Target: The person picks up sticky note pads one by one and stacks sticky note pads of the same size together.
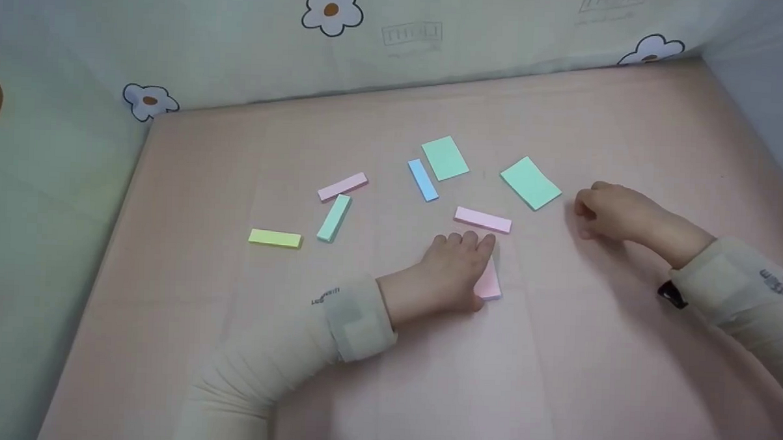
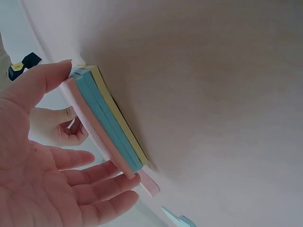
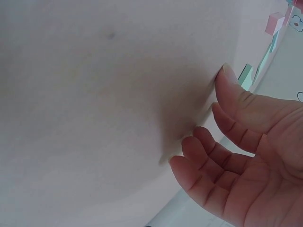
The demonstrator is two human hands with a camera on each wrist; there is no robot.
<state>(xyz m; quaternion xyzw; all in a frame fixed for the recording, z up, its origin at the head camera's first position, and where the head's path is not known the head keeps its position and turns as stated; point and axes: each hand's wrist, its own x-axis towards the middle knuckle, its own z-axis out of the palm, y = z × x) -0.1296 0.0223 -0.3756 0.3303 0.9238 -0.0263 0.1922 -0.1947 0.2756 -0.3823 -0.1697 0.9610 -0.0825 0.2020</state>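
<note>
My left hand [image 1: 451, 272] grips a small stack of sticky note pads [image 2: 110, 118] at the table, thumb on one end and fingertips on the other. In the left wrist view the stack's layers are pink, blue-green and yellow. From above, only its pink top [image 1: 490, 285] shows past the fingers. A narrow pink pad [image 1: 482, 220] lies just beyond those fingertips. My right hand [image 1: 616, 211] holds nothing; its fingers are loosely curled low over the table, to the right of a square green pad [image 1: 531, 183].
Farther back lie another green pad [image 1: 445, 158] and a narrow blue pad [image 1: 423, 180]. To the left are narrow pink [image 1: 343, 187], green [image 1: 334, 218] and yellow [image 1: 275, 239] pads. A flower-printed curtain [image 1: 241, 45] borders the pink tabletop [image 1: 185, 343].
</note>
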